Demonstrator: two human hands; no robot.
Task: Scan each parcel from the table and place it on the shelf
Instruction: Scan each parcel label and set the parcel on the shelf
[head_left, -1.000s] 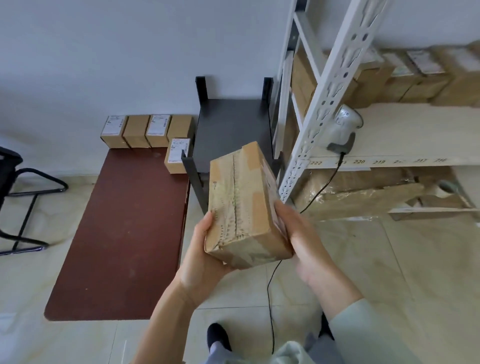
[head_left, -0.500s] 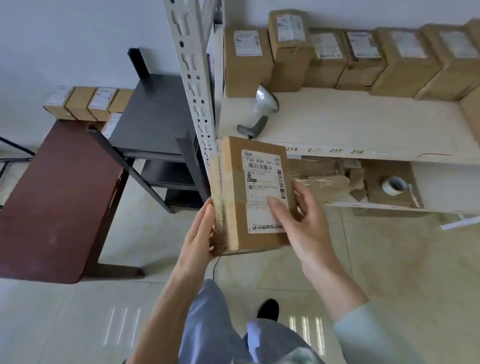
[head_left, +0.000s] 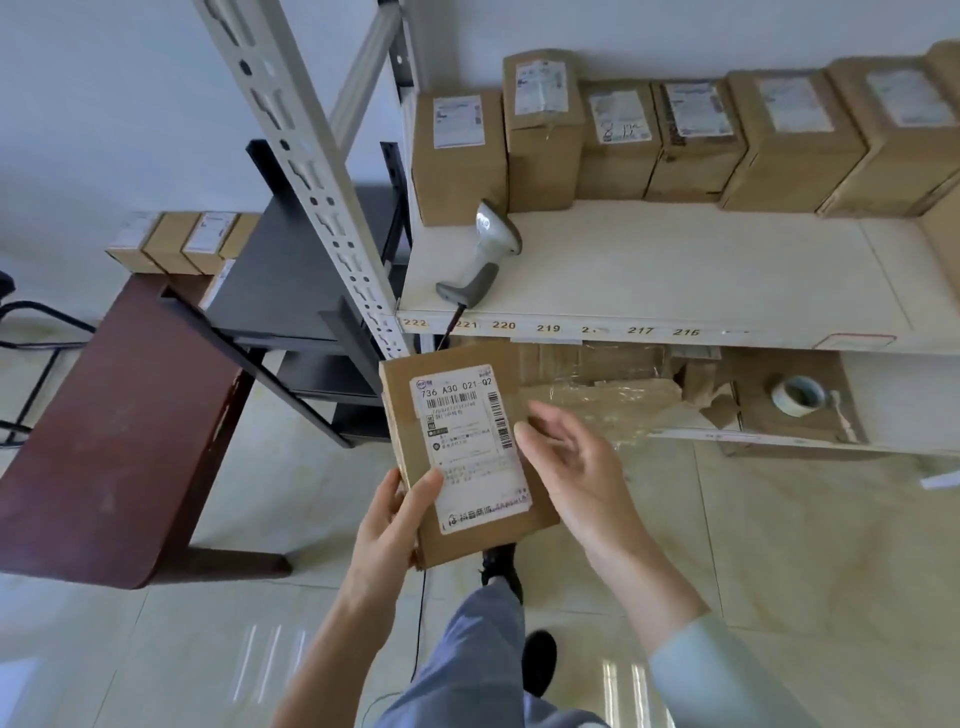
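Head view. The left hand (head_left: 387, 525) is gripping the parcel (head_left: 462, 452) at its lower left corner, thumb lying across the white label (head_left: 470, 447), fingers wrapped behind. The parcel is sitting near centre frame, label facing up, tilted so its top leans toward 11 o'clock. The right hand (head_left: 576, 467) is hovering just beside the parcel's right edge at 3 o'clock, fingers relaxed and spread, holding nothing; whether a fingertip is touching the cardboard, cannot tell. At 12 o'clock from the parcel, the scanner (head_left: 491, 249) is lying on the shelf (head_left: 701, 280), its cable hanging over the numbered front edge. A row of boxes (head_left: 675, 140) is lining the shelf's back. The table (head_left: 114, 415) is standing at 9 o'clock.
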